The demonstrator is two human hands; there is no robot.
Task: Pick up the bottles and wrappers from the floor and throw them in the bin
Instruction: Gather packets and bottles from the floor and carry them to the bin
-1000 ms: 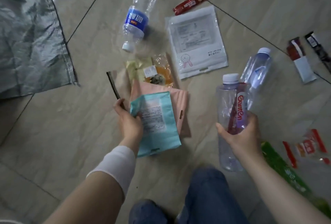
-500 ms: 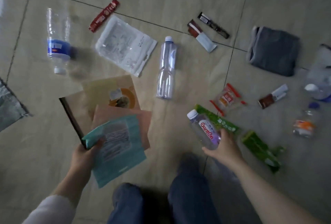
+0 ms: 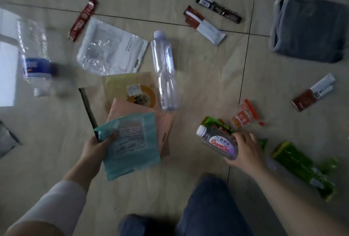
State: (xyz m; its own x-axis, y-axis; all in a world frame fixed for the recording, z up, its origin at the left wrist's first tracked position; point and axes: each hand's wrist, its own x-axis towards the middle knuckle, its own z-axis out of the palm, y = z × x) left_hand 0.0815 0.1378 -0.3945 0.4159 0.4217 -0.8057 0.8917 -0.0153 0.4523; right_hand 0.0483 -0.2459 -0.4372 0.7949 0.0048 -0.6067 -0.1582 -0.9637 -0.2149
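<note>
since half a second ago the view has slid leftward a little and the right hand (image 3: 245, 150) with its bottle has tipped lower toward the green wrapper (image 3: 217, 123), while the left hand has kept its bundle.

left hand (image 3: 96, 146) is closed on a fan of flat packets: a teal pouch (image 3: 132, 147) with a blurred printed label on top, a pink pouch (image 3: 164, 122) under it, a yellow-orange packet (image 3: 132, 88) and a dark-edged one behind. thumb lies across the teal pouch's corner.

right hand is wrapped round the lower part of a clear bottle (image 3: 217, 142), white cap pointing left; its label reads "ganten" in red.

on the tiled floor (image 3: 207, 77) lie a clear unlabelled-looking bottle (image 3: 164, 69), a blue-labelled bottle (image 3: 35, 60), a white pouch (image 3: 113, 48), a red stick sachet (image 3: 83, 19) with unreadable writing, and a second green wrapper (image 3: 302, 167). no bin in view.
</note>
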